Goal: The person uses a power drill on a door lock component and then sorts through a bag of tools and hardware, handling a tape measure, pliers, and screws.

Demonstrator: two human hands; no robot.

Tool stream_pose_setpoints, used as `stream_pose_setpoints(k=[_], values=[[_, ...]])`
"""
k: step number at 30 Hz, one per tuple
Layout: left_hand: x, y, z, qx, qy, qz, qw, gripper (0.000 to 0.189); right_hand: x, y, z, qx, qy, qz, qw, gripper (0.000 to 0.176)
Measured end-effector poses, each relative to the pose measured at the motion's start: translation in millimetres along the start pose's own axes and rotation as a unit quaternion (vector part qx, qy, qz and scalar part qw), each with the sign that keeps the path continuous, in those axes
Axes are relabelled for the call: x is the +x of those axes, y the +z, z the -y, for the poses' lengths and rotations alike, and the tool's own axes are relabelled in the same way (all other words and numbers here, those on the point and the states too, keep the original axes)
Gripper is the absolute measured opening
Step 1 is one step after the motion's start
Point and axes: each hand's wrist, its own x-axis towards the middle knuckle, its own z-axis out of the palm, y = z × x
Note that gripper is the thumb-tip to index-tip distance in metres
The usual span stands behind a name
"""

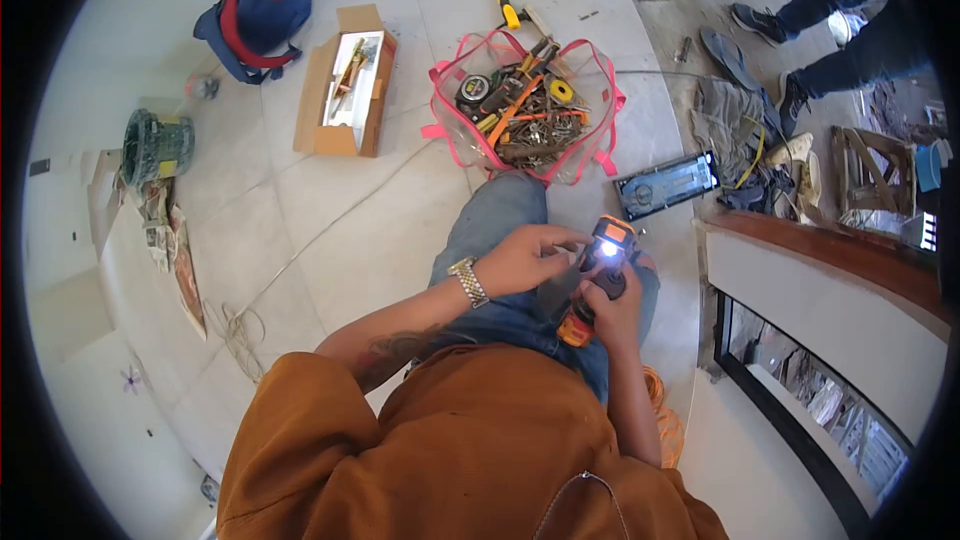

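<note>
My right hand point(617, 302) is wrapped around an orange and black cordless drill point(577, 328), held over my lap. A bright white work light point(608, 249) glows on the drill, close to an orange block at its far end. My left hand point(528, 260), with a gold-coloured watch point(468, 281) on the wrist, reaches in from the left. Its index finger stretches to the drill's side near the light, and the thumb is apart from it. Below that thumb a dark grey shape overlaps the drill; I cannot tell what it is.
Ahead lies a clear bag with pink trim point(612, 90), full of tools. An open cardboard box point(312, 118), a blue tray-like case point(668, 186), a backpack point(270, 25) and a bucket point(158, 145) stand around. A cord point(330, 205) crosses the tiles. Another person's legs point(850, 0) are at right.
</note>
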Motion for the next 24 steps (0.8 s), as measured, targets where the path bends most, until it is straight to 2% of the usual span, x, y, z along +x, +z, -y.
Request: stream_pose_setpoints(k=[1, 3, 5, 9, 12, 17, 20, 21, 23, 24], values=[[0, 2, 1, -0.092, -0.048, -0.001, 0.995, 0.037, 0, -3, -6, -0.042, -0.004, 0.003, 0.999, 0.018], [-2, 9, 11, -0.084, -0.034, 0.023, 0.996, 0.036, 0, 1, -3, -0.067, -0.023, 0.003, 0.998, 0.018], [5, 9, 5, -0.156, -0.025, 0.036, 0.987, 0.037, -1, 6, 2, -0.054, -0.003, 0.012, 0.998, 0.021], [6, 19, -2, -0.160, -0.056, 0.010, 0.985, 0.034, 0, 10, -3, -0.014, 0.029, 0.029, 0.999, 0.022], [7, 26, 3, -0.146, -0.035, -0.018, 0.989, 0.033, 5, 13, -4, 0.026, 0.015, 0.032, 0.999, 0.023], [11, 29, 13, -0.138, -0.034, -0.062, 0.988, 0.030, 11, 15, -12, -0.027, 0.013, 0.046, 0.998, 0.027], [19, 24, 23, -0.087, -0.044, -0.069, 0.993, 0.027, 25, 9, -42, -0.045, -0.003, 0.051, 0.998, 0.028], [23, 23, 29, -0.067, -0.028, -0.087, 0.994, 0.023, 27, 10, -43, -0.046, 0.002, 0.053, 0.998, 0.028], [33, 19, 29, -0.047, -0.012, -0.105, 0.993, 0.019, 33, 11, -40, 0.002, 0.066, 0.064, 0.996, 0.025], [39, 15, 24, -0.085, -0.059, -0.127, 0.986, 0.018, 37, 12, -40, 0.001, 0.067, 0.065, 0.996, 0.025]])
